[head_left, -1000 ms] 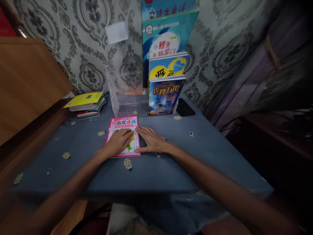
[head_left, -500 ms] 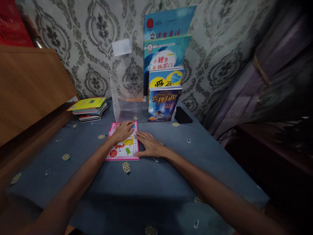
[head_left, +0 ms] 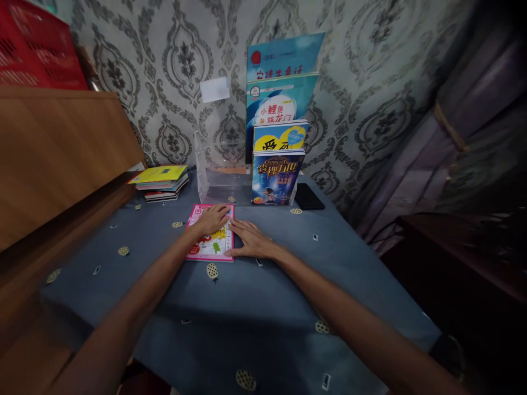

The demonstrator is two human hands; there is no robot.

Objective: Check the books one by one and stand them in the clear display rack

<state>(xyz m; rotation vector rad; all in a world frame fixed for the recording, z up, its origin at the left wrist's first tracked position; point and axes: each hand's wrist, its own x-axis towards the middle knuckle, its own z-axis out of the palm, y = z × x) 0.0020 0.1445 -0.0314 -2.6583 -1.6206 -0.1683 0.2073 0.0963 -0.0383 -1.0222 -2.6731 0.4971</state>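
A thin pink picture book (head_left: pixel 208 247) lies flat on the blue-grey tablecloth (head_left: pixel 247 296) in front of me. My left hand (head_left: pixel 213 219) rests on the book's upper part, fingers stretched toward its far edge. My right hand (head_left: pixel 250 242) lies flat at the book's right edge, fingers spread, thumb at the lower right corner. Behind the book stands a clear acrylic rack (head_left: pixel 218 184) with several upright books at its right side, the front one dark blue (head_left: pixel 275 178).
A stack of thin books with a yellow one on top (head_left: pixel 160 181) lies at the back left. A black phone (head_left: pixel 308 196) lies right of the rack. A wooden panel (head_left: pixel 57 153) runs along the left, dark curtains (head_left: pixel 461 126) on the right, patterned wallpaper behind.
My left hand slid from the book's middle up to its far end, uncovering the animal pictures. My right hand stayed at the right edge. My view pulled back and tilted up.
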